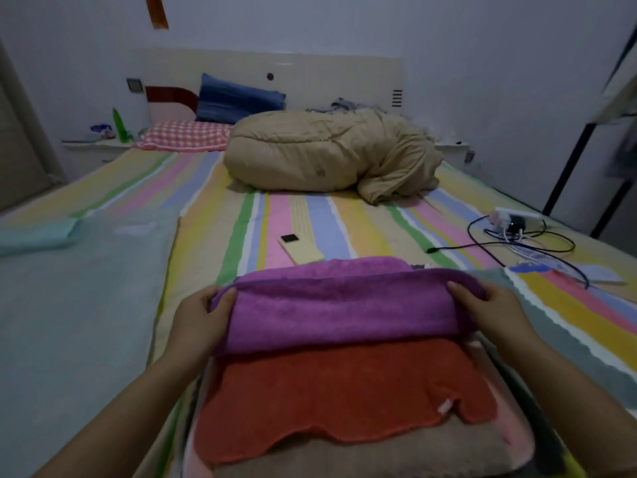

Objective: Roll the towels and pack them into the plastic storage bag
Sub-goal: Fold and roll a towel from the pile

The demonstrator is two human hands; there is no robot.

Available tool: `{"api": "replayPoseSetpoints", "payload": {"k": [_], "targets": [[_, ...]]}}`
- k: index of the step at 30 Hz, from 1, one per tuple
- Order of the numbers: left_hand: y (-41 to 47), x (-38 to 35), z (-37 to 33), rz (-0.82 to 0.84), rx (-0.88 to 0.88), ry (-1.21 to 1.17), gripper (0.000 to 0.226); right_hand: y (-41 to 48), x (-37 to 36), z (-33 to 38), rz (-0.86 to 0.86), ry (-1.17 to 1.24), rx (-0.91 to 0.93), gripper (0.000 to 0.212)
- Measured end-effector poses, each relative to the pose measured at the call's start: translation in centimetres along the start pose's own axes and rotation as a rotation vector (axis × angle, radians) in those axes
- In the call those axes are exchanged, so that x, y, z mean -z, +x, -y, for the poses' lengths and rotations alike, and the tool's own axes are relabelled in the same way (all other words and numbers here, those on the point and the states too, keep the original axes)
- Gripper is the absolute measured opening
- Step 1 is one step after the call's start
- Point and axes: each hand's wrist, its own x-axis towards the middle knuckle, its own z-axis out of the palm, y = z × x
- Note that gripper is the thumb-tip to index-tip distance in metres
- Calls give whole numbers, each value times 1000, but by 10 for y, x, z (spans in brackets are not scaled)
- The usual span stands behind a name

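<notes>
A purple towel (pixel 337 305) lies across the top of a towel stack on the striped bed, its near part curled into a roll. My left hand (pixel 201 317) grips the roll's left end, thumb on top. My right hand (pixel 486 307) grips the right end the same way. Under the purple towel lies an orange-red towel (pixel 337 395), then a tan towel (pixel 379 457) and a pink one (pixel 517 439). A translucent plastic storage bag (pixel 79 305) is spread flat on the bed to the left, with a teal rolled towel (pixel 38 234) at its far end.
A yellow phone (pixel 300 250) lies just beyond the purple towel. A power strip with tangled cables (pixel 517 232) sits at the right. A bundled tan duvet (pixel 327 157) and pillows (pixel 182 134) fill the head of the bed. A grey towel (pixel 537 305) lies at the right.
</notes>
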Motion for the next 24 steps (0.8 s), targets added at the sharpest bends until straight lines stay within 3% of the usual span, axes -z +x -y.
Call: {"api": "replayPoseSetpoints", "payload": {"k": [4, 8, 14, 17, 19, 21, 24], "targets": [[33, -13, 0, -59, -68, 100, 30, 39, -20, 6, -63, -53, 54, 24], [67, -24, 7, -72, -115, 218, 27, 70, -37, 4, -91, -259, 112, 25], [74, -37, 21, 42, -74, 374, 24, 79, -51, -20, 57, -579, -11, 29], [71, -33, 19, 13, -63, 467, 15, 65, -48, -12, -57, -718, 4, 34], [67, -28, 11, -76, -218, 622, 24, 47, -42, 1, -189, -780, 136, 36], [56, -32, -10, -112, -414, 615, 32, 20, -39, 19, -168, -722, 161, 30], [31, -55, -48, 51, -524, 453, 43, -25, -39, 46, 293, -157, -263, 42]]}}
